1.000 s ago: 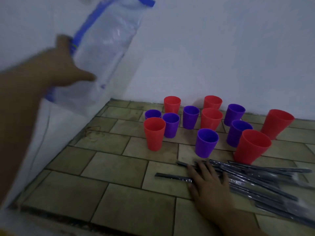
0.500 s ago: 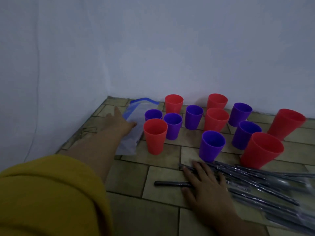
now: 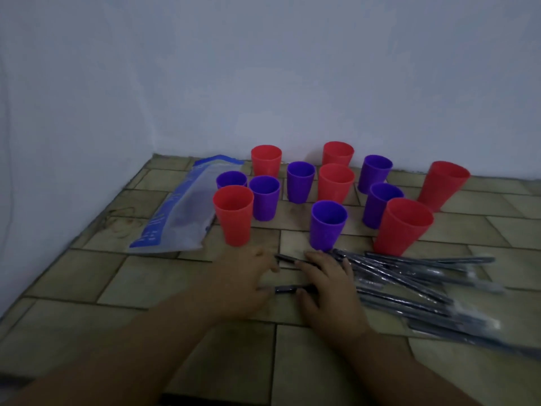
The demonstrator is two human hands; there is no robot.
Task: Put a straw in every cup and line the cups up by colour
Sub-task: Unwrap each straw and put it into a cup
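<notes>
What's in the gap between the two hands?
In the head view, the ends of two dark straws lie on the tiled surface between the left hand and right hand.

Open bench (image 3: 96, 276) across the lower left of the frame, while cups (image 3: 336, 187) crowd the centre close to the wall (image 3: 263, 68), a plastic bag (image 3: 181, 212) blocks centre left and straws (image 3: 409, 282) sprawl over the lower right.

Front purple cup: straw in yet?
Empty. The front purple cup shows a bare inside; the straws lie flat beside it.
</notes>
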